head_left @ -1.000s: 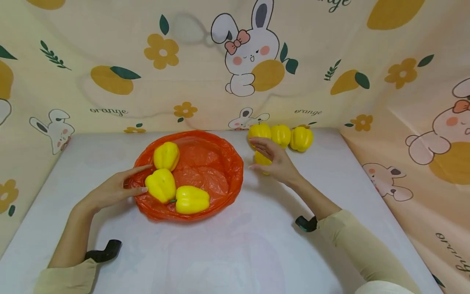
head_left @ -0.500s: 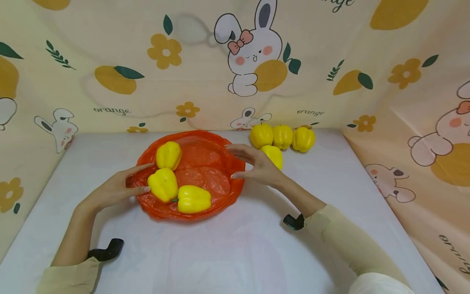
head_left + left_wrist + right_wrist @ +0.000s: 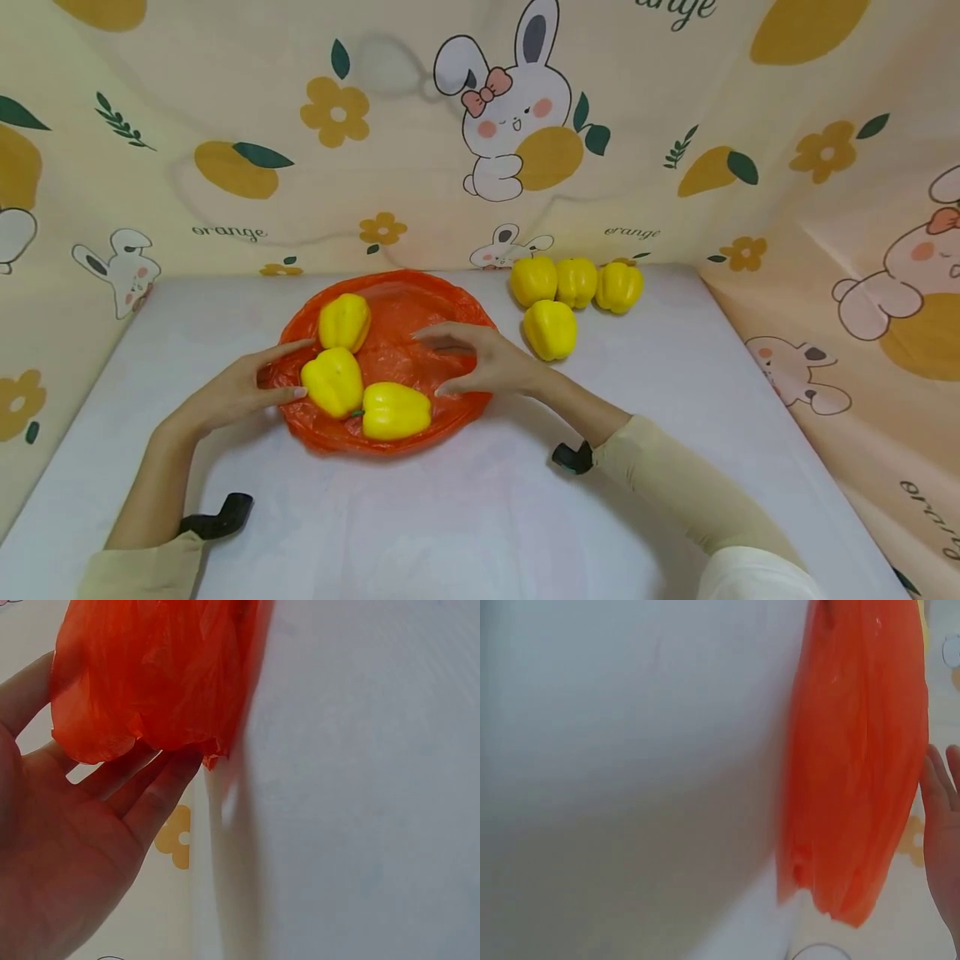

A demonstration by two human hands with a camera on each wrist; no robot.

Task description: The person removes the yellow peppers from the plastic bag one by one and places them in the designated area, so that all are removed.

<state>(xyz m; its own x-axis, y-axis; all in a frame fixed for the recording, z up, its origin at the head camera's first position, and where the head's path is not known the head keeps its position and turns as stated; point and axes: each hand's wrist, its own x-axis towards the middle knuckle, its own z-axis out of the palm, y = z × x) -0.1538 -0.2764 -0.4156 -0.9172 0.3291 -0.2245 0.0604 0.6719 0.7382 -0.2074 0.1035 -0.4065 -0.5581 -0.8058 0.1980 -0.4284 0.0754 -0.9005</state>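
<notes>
A red plastic bag (image 3: pixel 405 292) lies spread wide on the table like a shallow bowl. Inside its left half are three yellow bell peppers: one at the back (image 3: pixel 345 323), one in the middle (image 3: pixel 332 383) and one lying on its side at the front (image 3: pixel 397 411). My left hand (image 3: pixel 236 387) rests at the bag's left rim, thumb and fingers spread, the thumb tip right at the middle pepper. In the left wrist view, straight fingers (image 3: pixel 154 799) touch the red plastic. My right hand (image 3: pixel 487 358) hovers over the bag's right side, fingers parted around nothing.
Several more yellow bell peppers stand on the table (image 3: pixel 450 517) at the back right: a row (image 3: pixel 576 282) against the patterned cloth (image 3: pixel 637 83), plus one (image 3: pixel 551 330) in front. The cloth also rises along the right side. Black straps (image 3: pixel 217 518) sit at both wrists.
My right hand has moved left, from beside the loose peppers to over the bag, and the front loose pepper now shows fully. The left hand stays at the rim.
</notes>
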